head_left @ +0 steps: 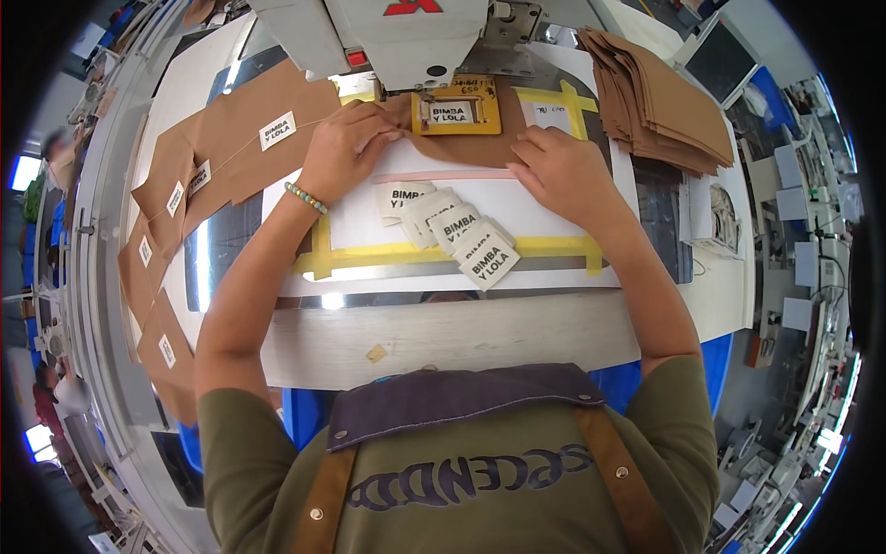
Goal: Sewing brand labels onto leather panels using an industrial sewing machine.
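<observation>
A brown fabric piece (461,152) lies under the head of a white sewing machine (406,37). A yellow clamp frame (456,127) presses on it, with a white label (450,113) with dark lettering showing in its window. My left hand (349,148) is closed at the fabric's left end, thumb and fingers pinching it. At the right end, my right hand (561,174) has its fingers bent onto the fabric's near edge. Between my forearms, several loose white labels (454,229) lie overlapping on the white board (355,222), which is edged with yellow tape.
To the left, brown pieces (231,138) with labels on them hang in a chain over the table's edge, joined by thread. A stack of brown pieces (655,102) rests at the far right, before a dark monitor (723,63). A white box (715,217) stands below that stack.
</observation>
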A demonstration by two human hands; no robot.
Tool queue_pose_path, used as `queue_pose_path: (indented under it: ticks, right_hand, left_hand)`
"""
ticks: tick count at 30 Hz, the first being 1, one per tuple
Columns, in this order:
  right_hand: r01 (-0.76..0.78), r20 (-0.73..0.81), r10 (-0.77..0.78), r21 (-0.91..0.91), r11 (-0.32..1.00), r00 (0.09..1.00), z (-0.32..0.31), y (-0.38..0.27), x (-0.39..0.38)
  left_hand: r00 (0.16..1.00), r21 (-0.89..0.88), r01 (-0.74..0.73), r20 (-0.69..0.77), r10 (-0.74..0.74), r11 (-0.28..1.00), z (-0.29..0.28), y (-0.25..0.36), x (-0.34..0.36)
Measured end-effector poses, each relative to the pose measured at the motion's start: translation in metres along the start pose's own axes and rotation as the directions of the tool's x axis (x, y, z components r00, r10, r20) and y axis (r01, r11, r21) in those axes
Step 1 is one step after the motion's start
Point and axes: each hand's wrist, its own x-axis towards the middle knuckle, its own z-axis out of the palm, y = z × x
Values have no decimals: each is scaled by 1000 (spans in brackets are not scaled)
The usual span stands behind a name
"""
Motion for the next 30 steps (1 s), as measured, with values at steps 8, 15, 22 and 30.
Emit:
queue_pose_path:
  ticks: [8,15,22,30]
  right_hand:
    - [52,-148,-47,29,998,988,2,3,-6]
    - [-94,-233,104,50,994,967,-39,24,-38]
    - [-205,-280,218,75,976,935,-59,36,-56]
    - [137,-266,-168,-131,982,949,6,-6,6]
  left_hand:
    - [963,247,-245,176,206,937,-38,-13,-40]
    - [895,181,-404,279,347,896,-38,23,-38]
    - [991,40,-48,128,43,998,-36,13,-38]
    - [990,12,-87,115,85,996,-37,24,-24]
